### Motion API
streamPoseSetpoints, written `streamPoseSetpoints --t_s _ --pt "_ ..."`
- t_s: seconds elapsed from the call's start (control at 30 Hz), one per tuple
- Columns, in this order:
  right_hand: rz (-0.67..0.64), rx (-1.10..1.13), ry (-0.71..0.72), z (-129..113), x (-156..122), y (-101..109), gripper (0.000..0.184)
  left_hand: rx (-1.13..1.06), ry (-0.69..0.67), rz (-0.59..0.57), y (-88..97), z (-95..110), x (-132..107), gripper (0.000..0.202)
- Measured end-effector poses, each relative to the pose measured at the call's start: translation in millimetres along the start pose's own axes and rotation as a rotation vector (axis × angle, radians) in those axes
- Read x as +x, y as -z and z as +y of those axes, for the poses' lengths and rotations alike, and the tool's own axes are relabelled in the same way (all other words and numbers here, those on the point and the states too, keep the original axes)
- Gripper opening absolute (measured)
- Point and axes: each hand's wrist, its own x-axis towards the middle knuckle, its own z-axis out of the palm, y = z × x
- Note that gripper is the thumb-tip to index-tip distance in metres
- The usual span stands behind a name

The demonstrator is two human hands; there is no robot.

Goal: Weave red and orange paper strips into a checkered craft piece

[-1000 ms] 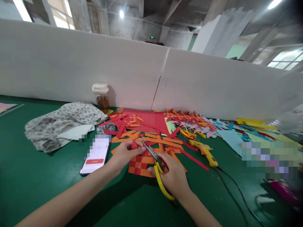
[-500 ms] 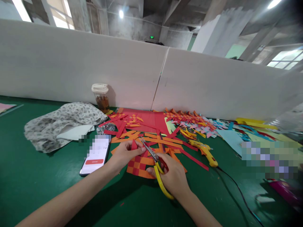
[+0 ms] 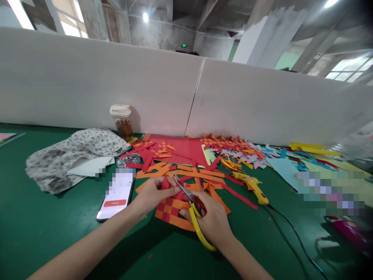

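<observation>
My left hand [image 3: 153, 193] pinches a woven piece of red and orange paper [image 3: 168, 210], its checkered part hanging below the fingers. One red strip stands up between thumb and fingertips. Wrapped round the yellow-handled scissors [image 3: 199, 233] is my right hand [image 3: 215, 217], close to the left one. The metal blades point up and left, beside the left fingertips and over the paper. Whether the blades touch a strip I cannot tell. Behind the hands lie loose orange strips [image 3: 214, 174] and red strips [image 3: 240, 196].
A phone [image 3: 115, 203] with a lit screen and a patterned cloth [image 3: 84, 146] lie left. A lidded cup [image 3: 122, 121] stands against the white partition [image 3: 247, 105]. On the right are a yellow glue gun [image 3: 253, 186] with a cord, woven paper pieces [image 3: 230, 146] and coloured sheets [image 3: 282, 171].
The scissors' yellow handle has swung slightly down and right, and the woven piece has shifted a little. The view has also moved slightly. Both hands keep their grips.
</observation>
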Motion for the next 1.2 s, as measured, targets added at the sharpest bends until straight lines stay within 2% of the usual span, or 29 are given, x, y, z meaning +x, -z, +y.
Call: streamPoseSetpoints --t_s 0.17,0.33,0.47,0.73,1.2 --pt "0.013 0.03 -0.027 0.7 1.3 -0.7 0.029 -0.012 0.037 0.007 -0.2 -2.1 1.8 0.018" --pt "0.086 0.062 -0.11 3.9 2.7 0.9 0.026 -0.041 0.041 0.063 0.2 -2.2 4.0 0.015" --pt "0.127 -0.028 -0.113 4.7 3.1 3.1 0.031 -0.084 0.085 0.099 1.5 -2.5 7.5 0.015" --pt "-0.018 -0.128 -0.03 4.4 5.1 1.2 0.039 -0.149 0.138 0.092 1.2 -3.9 11.9 0.016" --pt "-0.053 -0.156 -0.023 5.0 3.0 -2.0 0.037 -0.102 0.097 0.079 -1.3 -5.8 6.5 0.017"
